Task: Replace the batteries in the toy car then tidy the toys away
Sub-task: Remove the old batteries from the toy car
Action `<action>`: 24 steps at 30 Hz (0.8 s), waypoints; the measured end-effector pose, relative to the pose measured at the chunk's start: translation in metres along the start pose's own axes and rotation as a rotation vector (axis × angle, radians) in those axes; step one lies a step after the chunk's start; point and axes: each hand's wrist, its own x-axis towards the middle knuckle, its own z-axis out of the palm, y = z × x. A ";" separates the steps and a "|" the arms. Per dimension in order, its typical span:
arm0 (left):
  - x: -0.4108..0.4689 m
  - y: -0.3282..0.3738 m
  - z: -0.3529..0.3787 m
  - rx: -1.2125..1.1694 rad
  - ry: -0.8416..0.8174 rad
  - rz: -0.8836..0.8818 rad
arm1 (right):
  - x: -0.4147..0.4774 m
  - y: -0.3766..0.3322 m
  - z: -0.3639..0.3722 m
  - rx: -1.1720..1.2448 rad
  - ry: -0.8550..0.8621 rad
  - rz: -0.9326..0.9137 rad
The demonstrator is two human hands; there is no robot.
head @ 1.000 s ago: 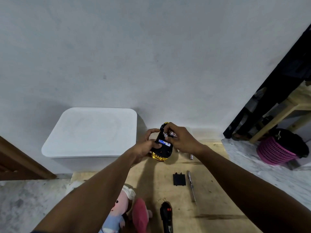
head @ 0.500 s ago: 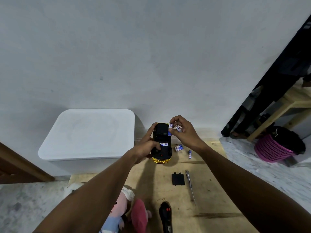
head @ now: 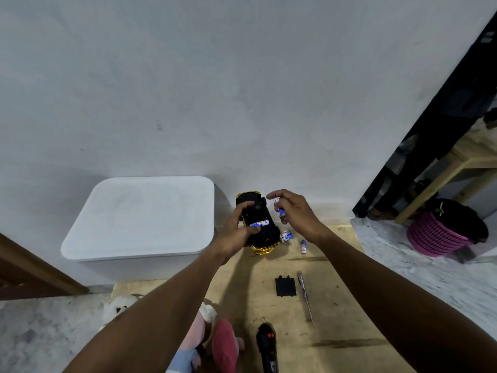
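Black toy car (head: 262,232): underside up, held above the wooden board (head: 338,300) by our L hand (head: 236,232), just in front of the white bin (head: 142,219). A blue-white cell (head: 260,223) shows in the open bay.
Risk 1, polarity: we judge the held battery (head: 279,208) could go in reversed, since the +/- marks are too small to read.
Risk 2, mix-up: loose cells (head: 285,236) and a lone cell (head: 304,246) lie on the board beside the car. Old vs. new look alike, so we could reload a spent one.
Risk 3, drop: the car is tilted w/ its bay uncovered, so the seated cell may slip out if we tip further.
Risk 4, lost parts: bay cover (head: 285,286) and screwdriver (head: 305,297) lie side by side nearer us. We see no screw.
L hand pose: fingers and thumb wrap the car body, thumb near the bay, forearm reaching fwd.
R hand (head: 298,214) pose: apart from the car, on its right side. Thumb and fingers pinch the held battery, index finger raised.
Left to tidy: remote (head: 266,345) and plush toys (head: 207,332), at bottom of view.
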 end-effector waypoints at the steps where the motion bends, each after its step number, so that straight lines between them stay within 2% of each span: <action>1: 0.000 0.001 0.002 -0.019 0.002 -0.019 | -0.001 -0.002 0.001 0.035 -0.006 0.040; 7: 0.003 0.001 0.005 -0.062 -0.015 -0.037 | -0.005 -0.003 -0.002 0.019 0.035 0.126; 10: 0.005 -0.001 0.006 -0.063 0.016 0.036 | -0.007 0.002 -0.004 -0.065 0.080 0.147; 15: 0.011 -0.007 0.008 0.003 0.088 0.139 | -0.013 0.011 0.004 -0.292 0.123 0.059; 19: 0.015 -0.009 0.010 0.021 0.168 0.153 | -0.015 0.018 0.011 -0.293 0.174 0.029; 24: 0.013 -0.007 0.006 0.107 0.189 0.180 | -0.013 0.021 0.010 -0.315 0.169 0.000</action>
